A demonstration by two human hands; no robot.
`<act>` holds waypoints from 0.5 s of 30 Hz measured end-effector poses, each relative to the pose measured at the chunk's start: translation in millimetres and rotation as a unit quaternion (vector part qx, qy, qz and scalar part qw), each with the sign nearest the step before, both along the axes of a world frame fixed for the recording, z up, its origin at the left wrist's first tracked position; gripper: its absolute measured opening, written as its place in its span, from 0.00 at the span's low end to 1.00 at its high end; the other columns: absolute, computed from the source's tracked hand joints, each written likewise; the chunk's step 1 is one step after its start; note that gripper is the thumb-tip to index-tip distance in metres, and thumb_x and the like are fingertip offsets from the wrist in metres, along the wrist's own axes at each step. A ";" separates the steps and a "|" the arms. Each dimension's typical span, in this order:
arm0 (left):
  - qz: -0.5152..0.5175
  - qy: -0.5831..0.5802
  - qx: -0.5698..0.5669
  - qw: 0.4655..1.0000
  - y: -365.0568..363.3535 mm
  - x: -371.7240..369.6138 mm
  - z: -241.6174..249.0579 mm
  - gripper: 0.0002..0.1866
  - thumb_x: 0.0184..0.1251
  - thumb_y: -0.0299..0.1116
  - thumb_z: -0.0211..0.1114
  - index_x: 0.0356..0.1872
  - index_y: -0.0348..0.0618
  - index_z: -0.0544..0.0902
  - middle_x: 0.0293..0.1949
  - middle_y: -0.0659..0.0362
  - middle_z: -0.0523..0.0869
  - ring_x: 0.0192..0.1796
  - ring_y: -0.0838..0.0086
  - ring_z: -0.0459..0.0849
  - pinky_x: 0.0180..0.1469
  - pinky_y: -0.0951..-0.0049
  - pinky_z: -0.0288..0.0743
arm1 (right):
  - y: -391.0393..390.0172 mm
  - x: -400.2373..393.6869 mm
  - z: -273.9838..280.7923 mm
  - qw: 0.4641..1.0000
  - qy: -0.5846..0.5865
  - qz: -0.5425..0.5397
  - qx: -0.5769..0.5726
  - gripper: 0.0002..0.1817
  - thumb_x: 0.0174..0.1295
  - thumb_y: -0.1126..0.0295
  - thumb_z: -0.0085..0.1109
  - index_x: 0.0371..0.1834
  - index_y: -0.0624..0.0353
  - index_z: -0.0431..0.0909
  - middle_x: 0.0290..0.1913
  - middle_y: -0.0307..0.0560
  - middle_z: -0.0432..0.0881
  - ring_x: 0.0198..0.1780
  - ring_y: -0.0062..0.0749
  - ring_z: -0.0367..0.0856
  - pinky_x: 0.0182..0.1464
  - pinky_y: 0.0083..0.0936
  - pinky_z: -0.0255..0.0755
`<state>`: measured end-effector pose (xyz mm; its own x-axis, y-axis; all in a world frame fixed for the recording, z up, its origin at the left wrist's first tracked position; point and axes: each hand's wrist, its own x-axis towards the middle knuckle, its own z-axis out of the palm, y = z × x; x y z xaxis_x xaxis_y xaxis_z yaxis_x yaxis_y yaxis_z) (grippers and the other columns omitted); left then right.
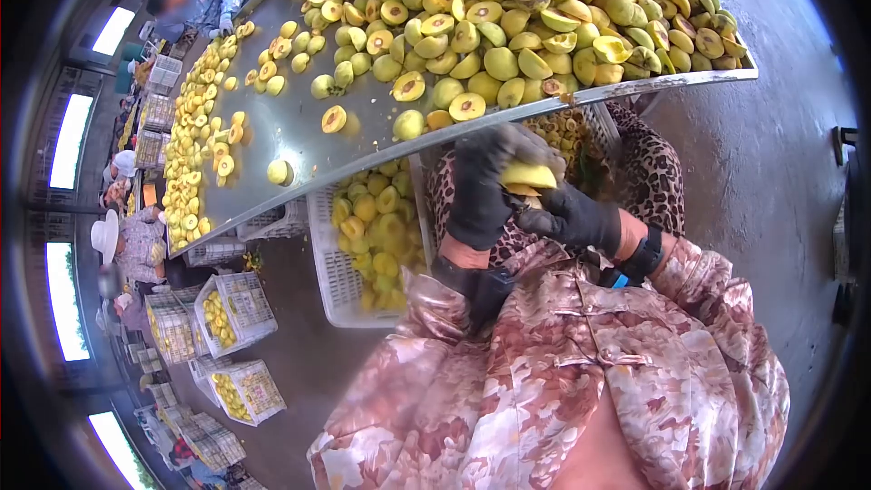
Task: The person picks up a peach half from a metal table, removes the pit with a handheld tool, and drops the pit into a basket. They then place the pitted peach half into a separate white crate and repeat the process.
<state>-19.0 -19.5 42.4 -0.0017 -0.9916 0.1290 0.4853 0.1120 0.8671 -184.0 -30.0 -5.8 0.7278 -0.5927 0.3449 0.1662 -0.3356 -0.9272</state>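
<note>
In black gloves, both my hands are close together in front of my lap, just off the near edge of the metal table (pixel 299 141). My left hand (pixel 490 177) is curled around a yellow-green stone fruit half (pixel 529 176), cut flesh showing. My right hand (pixel 576 218) is closed right beside the fruit, its fingertips at the fruit's lower side. Whatever it may grip is too hidden to name. Beyond my hands a large heap of halved stone fruit (pixel 490 27) covers the table, many halves showing brown pit centres.
A white crate (pixel 327 259) of fruit halves stands left below the table edge. Under the table by my legs lie small fruit scraps (pixel 558 132). Loose halves line the table's left side, where another person (pixel 204 4) works. Several filled crates (pixel 238 313) stand further left.
</note>
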 end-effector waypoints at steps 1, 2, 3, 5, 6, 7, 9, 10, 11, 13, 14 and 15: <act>0.022 0.042 0.025 0.999 4.3 3.1 -4.2 0.27 0.82 0.54 0.54 0.32 0.40 0.82 0.33 0.54 0.86 0.37 0.65 0.88 0.45 0.65 0.83 | -3.7 2.3 0.5 0.997 0.017 -0.009 -0.076 0.16 0.72 0.63 0.63 0.57 0.59 0.81 0.41 0.47 0.86 0.40 0.41 0.86 0.42 0.36 0.77; 0.044 0.084 0.051 0.994 9.2 6.4 -5.5 0.27 0.83 0.56 0.53 0.32 0.41 0.81 0.33 0.54 0.85 0.37 0.65 0.88 0.46 0.64 0.83 | -7.5 4.7 1.1 0.988 0.030 -0.022 -0.149 0.16 0.70 0.63 0.65 0.56 0.58 0.81 0.39 0.47 0.86 0.39 0.42 0.87 0.42 0.36 0.77; 0.023 0.076 0.012 0.997 17.5 15.5 1.7 0.29 0.82 0.60 0.50 0.35 0.41 0.78 0.34 0.52 0.83 0.38 0.59 0.87 0.44 0.58 0.85 | -6.8 -3.3 18.9 0.990 0.080 0.000 -0.116 0.16 0.69 0.63 0.66 0.55 0.58 0.81 0.38 0.49 0.86 0.38 0.45 0.87 0.41 0.37 0.78; 0.110 0.069 0.048 0.990 36.8 61.3 -2.0 0.32 0.81 0.63 0.48 0.37 0.40 0.80 0.37 0.51 0.86 0.43 0.62 0.86 0.48 0.58 0.85 | -4.8 -16.1 20.6 0.991 0.098 -0.045 -0.083 0.14 0.65 0.65 0.69 0.50 0.59 0.81 0.33 0.55 0.86 0.34 0.54 0.86 0.39 0.40 0.79; 0.117 -0.035 0.073 0.990 48.7 92.3 7.3 0.31 0.81 0.62 0.51 0.39 0.40 0.84 0.42 0.47 0.89 0.44 0.64 0.85 0.48 0.63 0.83 | -4.2 -23.1 -1.5 0.994 0.069 -0.075 0.043 0.16 0.66 0.63 0.68 0.51 0.59 0.81 0.33 0.60 0.85 0.37 0.57 0.86 0.38 0.43 0.78; 0.208 -0.265 0.011 0.942 46.7 133.4 -21.6 0.23 0.79 0.51 0.58 0.45 0.38 0.84 0.40 0.48 0.89 0.40 0.64 0.87 0.46 0.65 0.85 | -12.1 -37.1 -29.4 0.964 0.226 -0.115 -0.074 0.16 0.66 0.58 0.68 0.47 0.58 0.81 0.31 0.59 0.85 0.35 0.58 0.86 0.38 0.44 0.79; 0.370 -0.567 -0.024 0.736 34.0 200.8 -54.4 0.15 0.75 0.35 0.68 0.53 0.34 0.85 0.39 0.49 0.89 0.37 0.64 0.89 0.42 0.67 0.85 | -10.4 -61.0 -59.6 0.851 0.500 -0.110 -0.121 0.15 0.67 0.55 0.66 0.41 0.57 0.80 0.30 0.61 0.84 0.33 0.62 0.85 0.35 0.48 0.77; 0.367 -0.578 0.000 0.729 13.3 219.8 -51.3 0.15 0.75 0.36 0.68 0.52 0.32 0.85 0.41 0.48 0.89 0.40 0.64 0.89 0.44 0.66 0.84 | -13.2 -58.3 -61.6 0.871 0.458 -0.143 -0.109 0.15 0.66 0.56 0.67 0.40 0.57 0.79 0.30 0.60 0.84 0.34 0.63 0.84 0.35 0.49 0.77; 0.362 -0.589 0.034 0.722 -6.5 227.8 -51.1 0.16 0.74 0.36 0.69 0.50 0.30 0.86 0.44 0.47 0.89 0.43 0.63 0.89 0.47 0.66 0.83 | -7.8 -56.2 -61.5 0.888 0.419 -0.168 -0.092 0.16 0.65 0.56 0.68 0.39 0.56 0.77 0.30 0.60 0.84 0.34 0.64 0.83 0.35 0.51 0.76; 0.357 -0.468 0.051 0.807 -65.3 214.3 -47.9 0.21 0.67 0.39 0.74 0.51 0.30 0.86 0.52 0.41 0.88 0.54 0.54 0.87 0.59 0.60 0.78 | 2.4 -50.4 -44.2 0.918 0.349 -0.182 -0.055 0.15 0.63 0.59 0.70 0.38 0.56 0.76 0.30 0.60 0.83 0.34 0.65 0.82 0.34 0.51 0.74; 0.357 -0.497 0.062 0.788 -108.6 222.6 -75.1 0.22 0.66 0.40 0.75 0.52 0.31 0.85 0.53 0.41 0.88 0.54 0.54 0.87 0.59 0.60 0.78 | 4.7 -48.2 -37.3 0.925 0.329 -0.180 -0.057 0.15 0.62 0.59 0.71 0.37 0.56 0.76 0.29 0.60 0.82 0.34 0.64 0.82 0.34 0.50 0.74; 0.331 -0.549 0.074 0.764 -129.3 219.4 -90.8 0.23 0.65 0.40 0.75 0.52 0.32 0.85 0.53 0.42 0.88 0.53 0.55 0.87 0.58 0.61 0.79 | 6.2 -47.1 -31.4 0.932 0.309 -0.180 -0.060 0.14 0.62 0.60 0.71 0.37 0.56 0.76 0.29 0.61 0.82 0.34 0.64 0.82 0.34 0.49 0.74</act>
<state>200.4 -148.8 -48.4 0.4802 -0.8256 0.2963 -0.6641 -0.1215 0.7377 -231.2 -23.9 -37.2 0.5716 -0.8205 0.0061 -0.5296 -0.3747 -0.7610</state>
